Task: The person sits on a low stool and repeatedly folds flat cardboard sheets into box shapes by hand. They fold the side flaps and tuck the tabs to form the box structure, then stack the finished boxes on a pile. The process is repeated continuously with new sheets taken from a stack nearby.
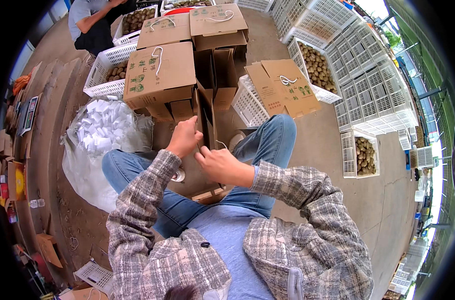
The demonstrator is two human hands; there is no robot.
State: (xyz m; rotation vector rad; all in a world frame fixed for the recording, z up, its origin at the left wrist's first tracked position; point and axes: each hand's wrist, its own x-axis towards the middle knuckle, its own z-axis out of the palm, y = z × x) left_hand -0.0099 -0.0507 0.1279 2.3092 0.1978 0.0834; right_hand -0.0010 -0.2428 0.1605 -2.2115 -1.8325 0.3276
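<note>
While both hands meet over the lap, fingers bent in with little gap showing, cannot tell whether either pinches cardboard or cord. Left hand (185, 136) farther out, at the left of the narrow carton (206, 120); right hand (223, 164) closer to the body, nearer the white cord (221, 144). Carton stands edge-on between the knees, just ahead of the fingertips, long axis running away from the body. Beyond, left: a corded carton (160, 75).

Grey plaid jacket (297, 240), blue-grey shirt (237, 235), blue jeans (272, 142).
</note>
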